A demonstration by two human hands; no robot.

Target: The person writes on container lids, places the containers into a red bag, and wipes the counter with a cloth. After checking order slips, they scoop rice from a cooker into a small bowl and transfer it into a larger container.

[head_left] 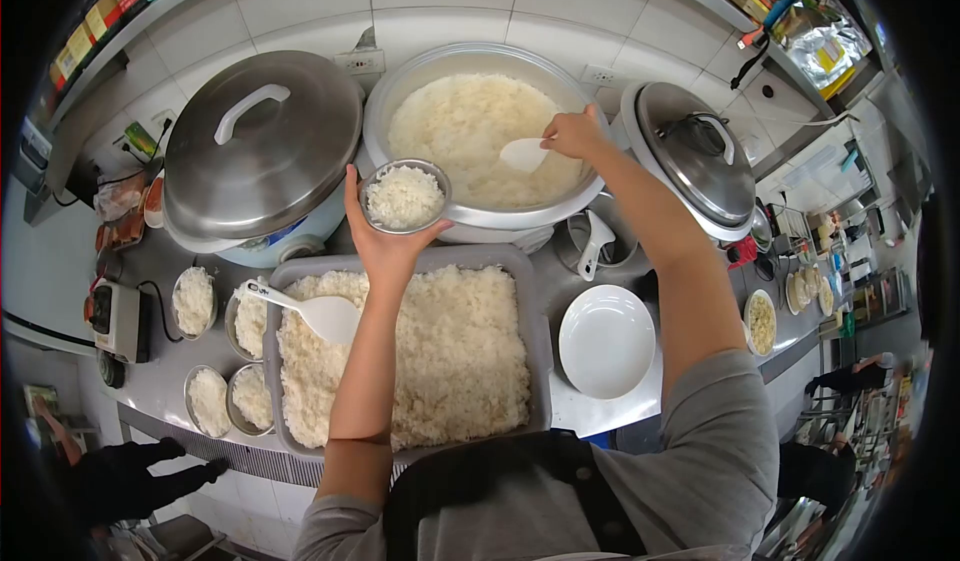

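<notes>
A small metal bowl [406, 197] heaped with white rice rests in my left hand [388, 244], its fingers spread around the bowl's sides, beside the front left rim of an open cooker [378, 111] full of rice. My right hand [572, 135] is closed on the handle of a white paddle [524, 155], whose blade touches the rice at the right side of the cooker. Below my left forearm, a grey tray [541, 361] holds a wide layer of rice, with a second white paddle [328, 317] lying on it at the upper left.
Lidded cookers [265, 151] [695, 156] flank the open one. Several rice-filled bowls [208, 401] stand left of the tray. White plates [607, 341] and a metal pot [620, 251] holding a white handle are at the right. Other people [820, 471] stand at both sides.
</notes>
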